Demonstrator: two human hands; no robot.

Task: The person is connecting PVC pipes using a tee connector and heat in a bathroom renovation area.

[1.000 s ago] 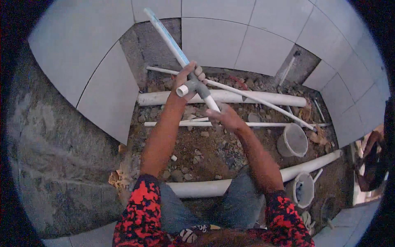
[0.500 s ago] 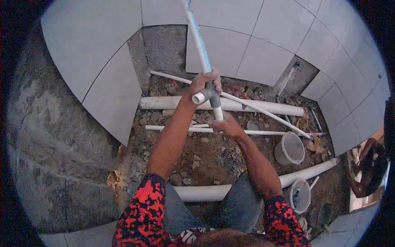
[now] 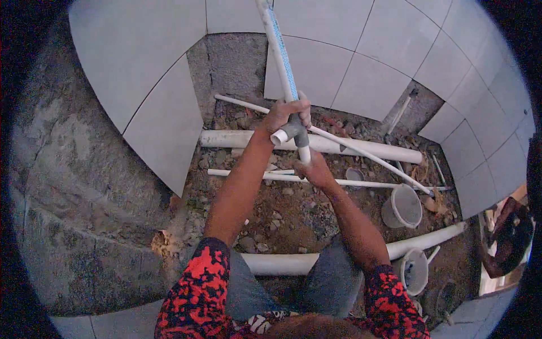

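Head: left fingers [image 3: 305, 116] grip white pipe [image 3: 280, 56] at tee [image 3: 294, 131]; right fingers [image 3: 305, 169], lower stub [image 3: 304, 153] (likely light, stiff; hold near tee).

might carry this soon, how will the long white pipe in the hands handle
The long white pipe is probably stiff: it runs straight beyond the left hand without obvious sag. It may swing, as most of its visible length lies past that hand. Laid down, it likely won't roll freely, since the side stub on the grey tee sticks out.
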